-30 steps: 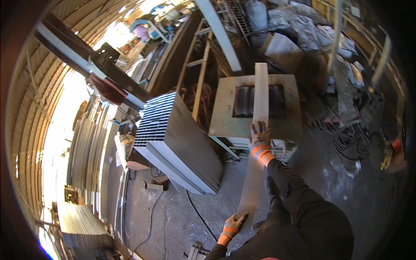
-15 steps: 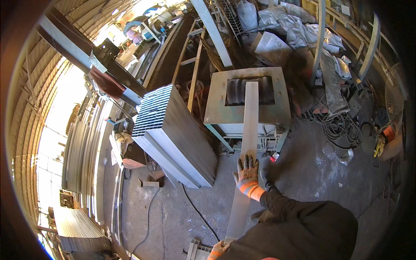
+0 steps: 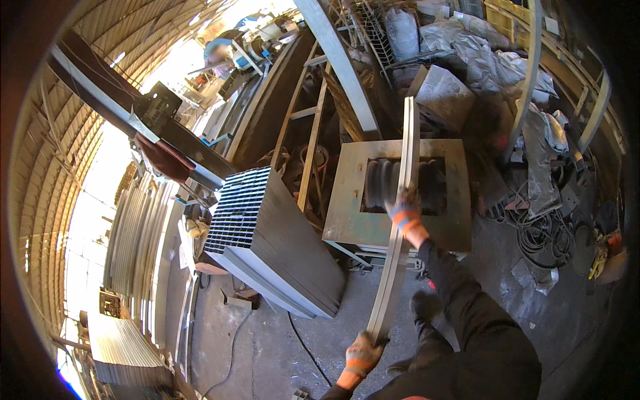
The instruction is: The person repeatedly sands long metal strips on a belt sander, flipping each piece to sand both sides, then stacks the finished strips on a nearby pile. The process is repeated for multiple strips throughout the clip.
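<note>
A long light-grey metal profile (image 3: 393,283) slants across the middle, its face showing lengthwise grooves. My left hand (image 3: 363,352), in a grey work glove with an orange cuff, is closed around its near end. Farther along, my right hand (image 3: 404,205), gloved alike and slightly blurred, grips the profile from the right side. The profile passes over a worn greenish metal machine table (image 3: 343,193), whose rectangular opening shows dark ribbed rollers (image 3: 430,187). Its far tip reaches beyond the table's back edge. I cannot tell whether the profile touches the table.
Left of the machine stands a tall stack of metal profiles (image 3: 293,247). A black cable (image 3: 307,350) runs over the floor (image 3: 267,360) near it. More long profiles (image 3: 137,240) lean farther left. To the right lie coiled hoses (image 3: 543,233) and silvery sacks (image 3: 500,63).
The profile's far end has risen and swung beyond the table, and its grooved side now shows. My right hand has gone from lying flat to gripping it farther forward; my left hand has come up.
</note>
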Demonstrator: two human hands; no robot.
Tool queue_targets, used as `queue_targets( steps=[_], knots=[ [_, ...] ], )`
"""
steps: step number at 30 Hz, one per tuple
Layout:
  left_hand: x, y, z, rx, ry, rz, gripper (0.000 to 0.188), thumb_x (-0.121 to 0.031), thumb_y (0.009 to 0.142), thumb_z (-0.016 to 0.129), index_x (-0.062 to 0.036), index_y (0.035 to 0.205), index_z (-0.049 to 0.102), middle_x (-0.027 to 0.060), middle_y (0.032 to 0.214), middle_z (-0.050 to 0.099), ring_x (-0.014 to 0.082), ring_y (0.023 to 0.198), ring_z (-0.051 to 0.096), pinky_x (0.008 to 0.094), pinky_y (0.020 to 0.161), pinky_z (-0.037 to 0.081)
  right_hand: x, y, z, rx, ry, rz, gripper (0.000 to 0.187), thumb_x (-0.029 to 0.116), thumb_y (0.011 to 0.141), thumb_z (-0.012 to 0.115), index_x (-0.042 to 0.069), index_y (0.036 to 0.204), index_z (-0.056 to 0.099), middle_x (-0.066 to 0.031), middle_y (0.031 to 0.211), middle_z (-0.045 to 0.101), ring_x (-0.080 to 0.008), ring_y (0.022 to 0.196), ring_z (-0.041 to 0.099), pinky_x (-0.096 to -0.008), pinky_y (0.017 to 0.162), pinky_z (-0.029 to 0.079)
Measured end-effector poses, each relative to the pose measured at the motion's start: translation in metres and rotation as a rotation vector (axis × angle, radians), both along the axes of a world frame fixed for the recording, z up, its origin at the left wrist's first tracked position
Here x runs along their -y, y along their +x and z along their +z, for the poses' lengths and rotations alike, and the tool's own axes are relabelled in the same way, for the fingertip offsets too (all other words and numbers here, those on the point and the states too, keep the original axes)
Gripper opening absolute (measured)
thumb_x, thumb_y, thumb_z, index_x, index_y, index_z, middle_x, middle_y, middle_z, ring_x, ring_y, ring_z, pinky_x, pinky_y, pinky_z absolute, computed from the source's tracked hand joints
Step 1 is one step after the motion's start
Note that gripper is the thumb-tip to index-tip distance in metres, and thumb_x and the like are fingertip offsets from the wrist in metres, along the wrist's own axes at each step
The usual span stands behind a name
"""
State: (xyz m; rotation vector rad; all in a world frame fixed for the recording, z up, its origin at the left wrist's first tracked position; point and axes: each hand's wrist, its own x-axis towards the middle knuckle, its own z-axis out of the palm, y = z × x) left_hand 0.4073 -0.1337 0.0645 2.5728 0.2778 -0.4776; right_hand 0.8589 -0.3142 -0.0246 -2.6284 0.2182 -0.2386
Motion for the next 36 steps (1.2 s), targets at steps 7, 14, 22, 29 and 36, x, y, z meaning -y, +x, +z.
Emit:
queue_targets(
  steps=[7, 14, 22, 29, 36],
  knots=[
    [0.064, 0.160, -0.014, 0.221, 0.103, -0.004, 0.058, -0.050, 0.101, 0.079, -0.0021, 0.126, 0.056, 0.0261, 0.111, 0.077, 0.0483, 0.098, 0.078, 0.0565, 0.083, 0.063, 0.037, 0.184, 0.012, -0.231, -0.161, 0.048, 0.074, 0.026, 0.112, 0.051, 0.011, 0.181, 0.028, -0.0252, 0.187, 0.023, -0.0496, 0.170, 0.025, -0.0563, 0.137, 0.029],
    [0.038, 0.093, -0.020, 0.162, 0.100, -0.006, 0.058, -0.050, 0.101, 0.079, -0.0051, 0.128, 0.054, 0.0240, 0.110, 0.078, 0.0476, 0.098, 0.078, 0.0576, 0.081, 0.063, 0.028, 0.099, 0.004, 0.103, -0.220, 0.143, 0.060, 0.024, 0.107, 0.060, 0.021, 0.166, 0.059, -0.0230, 0.178, 0.043, -0.0547, 0.156, 0.046, -0.0580, 0.124, 0.046],
    [-0.010, -0.098, -0.018, 0.115, 0.119, 0.002, 0.055, -0.048, 0.099, 0.080, -0.0062, 0.125, 0.055, 0.0217, 0.108, 0.079, 0.0458, 0.099, 0.079, 0.0580, 0.081, 0.063, -0.016, -0.086, -0.020, 0.248, 0.084, 0.095, 0.041, 0.026, 0.101, 0.074, 0.017, 0.140, 0.077, -0.0254, 0.143, 0.071, -0.0480, 0.131, 0.066, -0.0579, 0.109, 0.054],
    [-0.046, -0.314, -0.105, 0.308, -0.586, 0.663, 0.051, -0.045, 0.101, 0.086, 0.0002, 0.123, 0.073, 0.0104, 0.102, 0.079, 0.0251, 0.091, 0.075, 0.0458, 0.076, 0.062, -0.069, -0.281, -0.053, 0.294, -0.031, 0.189, 0.077, 0.025, 0.098, 0.076, 0.009, 0.169, 0.052, -0.0290, 0.183, 0.026, -0.0518, 0.166, 0.030, -0.0522, 0.138, 0.026],
    [-0.111, -0.478, -0.077, 0.152, -0.356, 0.586, 0.052, -0.045, 0.100, 0.088, 0.0000, 0.122, 0.074, 0.0113, 0.102, 0.080, 0.0247, 0.090, 0.076, 0.0451, 0.075, 0.063, -0.126, -0.505, -0.017, 0.189, -0.028, 0.218, 0.075, 0.029, 0.101, 0.072, -0.006, 0.164, 0.053, -0.0362, 0.182, 0.026, -0.0544, 0.168, 0.026, -0.0564, 0.139, 0.019]
  ],
)
